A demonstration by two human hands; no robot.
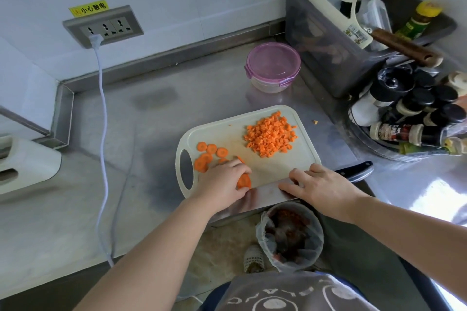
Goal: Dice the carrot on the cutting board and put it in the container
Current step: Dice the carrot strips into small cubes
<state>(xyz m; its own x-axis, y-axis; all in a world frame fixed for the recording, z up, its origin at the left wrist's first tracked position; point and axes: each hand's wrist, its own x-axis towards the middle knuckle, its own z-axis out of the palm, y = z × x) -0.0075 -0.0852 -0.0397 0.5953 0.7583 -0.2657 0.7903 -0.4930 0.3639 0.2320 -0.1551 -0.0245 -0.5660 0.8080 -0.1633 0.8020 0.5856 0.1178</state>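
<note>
Carrot slices (209, 156) lie at the left end of the cutting board (298, 156), with a diced pile (270, 135) toward its far right. The left hand (222, 179) grips a carrot piece (243, 181) beside the knife blade (266, 192). The right hand (321, 184) rests flat on the blade, fingers straight. The lidded container (273, 67) stands behind the board.

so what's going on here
A person is partway through dicing carrot on the board. The left hand grips a carrot piece at the board's near edge, while the right hand rests flat on the knife blade. A pile of dice and some uncut slices lie on the board. The container has its lid on.
</note>
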